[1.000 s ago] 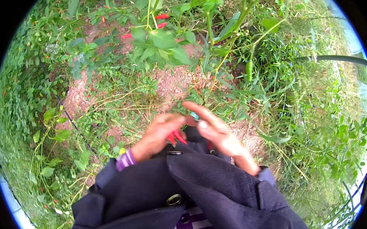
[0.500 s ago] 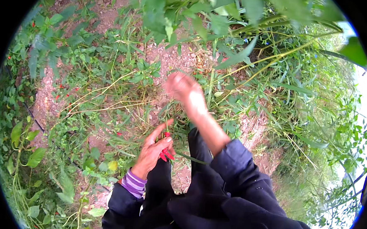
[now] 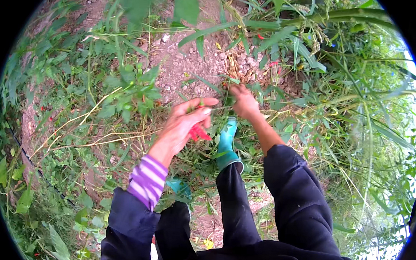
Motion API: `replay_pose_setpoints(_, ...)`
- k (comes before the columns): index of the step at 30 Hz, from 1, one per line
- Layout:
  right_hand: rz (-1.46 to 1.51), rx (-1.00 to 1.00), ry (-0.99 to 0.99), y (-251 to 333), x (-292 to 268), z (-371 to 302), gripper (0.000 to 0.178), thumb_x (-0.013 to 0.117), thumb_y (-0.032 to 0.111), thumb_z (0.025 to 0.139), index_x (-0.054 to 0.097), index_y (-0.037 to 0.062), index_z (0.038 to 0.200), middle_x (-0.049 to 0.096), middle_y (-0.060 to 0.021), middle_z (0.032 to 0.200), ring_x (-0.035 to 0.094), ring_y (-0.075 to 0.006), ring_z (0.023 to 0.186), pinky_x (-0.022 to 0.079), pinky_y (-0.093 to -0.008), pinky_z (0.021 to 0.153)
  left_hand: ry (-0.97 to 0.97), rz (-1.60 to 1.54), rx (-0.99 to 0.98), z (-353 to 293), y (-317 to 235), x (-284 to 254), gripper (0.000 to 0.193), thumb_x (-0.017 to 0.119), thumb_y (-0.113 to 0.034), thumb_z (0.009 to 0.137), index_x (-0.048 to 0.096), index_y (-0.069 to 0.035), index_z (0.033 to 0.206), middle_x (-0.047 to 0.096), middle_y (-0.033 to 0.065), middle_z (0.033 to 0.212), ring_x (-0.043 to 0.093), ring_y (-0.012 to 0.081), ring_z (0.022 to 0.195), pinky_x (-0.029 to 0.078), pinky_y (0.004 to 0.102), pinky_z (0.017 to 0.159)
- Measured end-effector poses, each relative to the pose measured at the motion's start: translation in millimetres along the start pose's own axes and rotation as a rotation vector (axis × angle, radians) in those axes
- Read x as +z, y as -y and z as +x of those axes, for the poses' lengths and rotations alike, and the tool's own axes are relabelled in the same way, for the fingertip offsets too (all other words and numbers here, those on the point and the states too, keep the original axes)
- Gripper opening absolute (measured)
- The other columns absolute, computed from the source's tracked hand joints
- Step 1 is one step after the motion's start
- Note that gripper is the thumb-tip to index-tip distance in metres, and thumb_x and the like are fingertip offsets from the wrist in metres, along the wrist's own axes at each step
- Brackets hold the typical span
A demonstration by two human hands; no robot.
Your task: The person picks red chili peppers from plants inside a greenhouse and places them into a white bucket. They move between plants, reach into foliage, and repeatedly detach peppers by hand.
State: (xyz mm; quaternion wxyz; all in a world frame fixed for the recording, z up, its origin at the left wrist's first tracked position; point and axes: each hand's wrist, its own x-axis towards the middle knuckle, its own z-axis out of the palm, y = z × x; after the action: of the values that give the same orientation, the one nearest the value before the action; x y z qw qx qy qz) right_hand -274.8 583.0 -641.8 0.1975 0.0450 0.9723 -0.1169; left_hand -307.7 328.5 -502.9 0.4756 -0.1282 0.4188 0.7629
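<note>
My left hand (image 3: 180, 126) is closed around several red chili peppers (image 3: 199, 132), whose tips stick out below the fingers. Its thumb and forefinger meet near a bit of green stem. To the right, my right hand (image 3: 243, 101) reaches down among green leaves beside the bare soil. Its fingers are bent and partly lost in the foliage, so I cannot make out what they touch. A small red spot shows by those fingertips. Two more red peppers (image 3: 273, 64) lie or hang among the leaves farther off.
Below my right hand is a teal rubber boot (image 3: 227, 145); its pair (image 3: 180, 189) is partly covered by weeds. Stony soil (image 3: 183, 63) lies ahead. Dry stalks (image 3: 99, 141) and a thin black hose (image 3: 25, 154) cross the left side. Large leaves (image 3: 184, 6) hang close at the top.
My left hand has moved up and forward with the peppers. The right hand, blurred before, has shifted right and down into the leaves. The view has moved, showing more soil and the boots.
</note>
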Motion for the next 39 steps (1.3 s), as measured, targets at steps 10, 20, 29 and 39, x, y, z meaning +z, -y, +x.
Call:
replay_pose_setpoints(10,0.694,-0.096,0.115,21,4,-20,0.031,0.055,0.019,0.083,0.062,0.0146,0.112,0.065,-0.0168,0.096,0.064,-0.0301,0.084,0.051,-0.0397,0.077,-0.497,0.297,0.082,127,93,-52,0.02,0.06,-0.008,0.083,0.063,0.001,0.101,0.064,0.0079,0.093,0.059,0.0139,0.083,0.048,0.0234,0.07)
replay_pose_setpoints(20,0.182,0.454,-0.101,-2,11,58,0.025,0.065,0.032,0.078,0.062,0.0136,0.094,0.067,-0.0146,0.083,0.064,-0.0317,0.081,0.05,-0.0432,0.073,-0.447,0.297,-0.202,69,164,-78,0.023,0.054,-0.007,0.087,0.056,0.002,0.109,0.064,0.0143,0.084,0.057,0.0155,0.049,0.047,0.0256,0.04)
replay_pose_setpoints(29,1.014,0.315,-0.349,26,0,12,0.019,0.067,0.017,0.083,0.06,0.0074,0.097,0.065,-0.0029,0.08,0.054,-0.0103,0.067,0.045,-0.025,0.06,-0.495,0.098,0.19,108,62,-30,0.014,0.066,-0.008,0.081,0.064,-0.002,0.093,0.055,-0.0017,0.067,0.045,0.0058,0.053,0.038,0.02,0.049)
replay_pose_setpoints(39,0.947,0.101,-0.19,44,4,-58,0.023,0.061,0.002,0.081,0.062,0.0028,0.104,0.063,-0.0083,0.078,0.059,-0.0119,0.064,0.048,-0.0285,0.059,-0.519,0.701,0.271,107,95,-18,0.021,0.071,-0.015,0.077,0.064,0.003,0.086,0.063,0.0064,0.066,0.056,0.0129,0.057,0.045,0.0307,0.055)
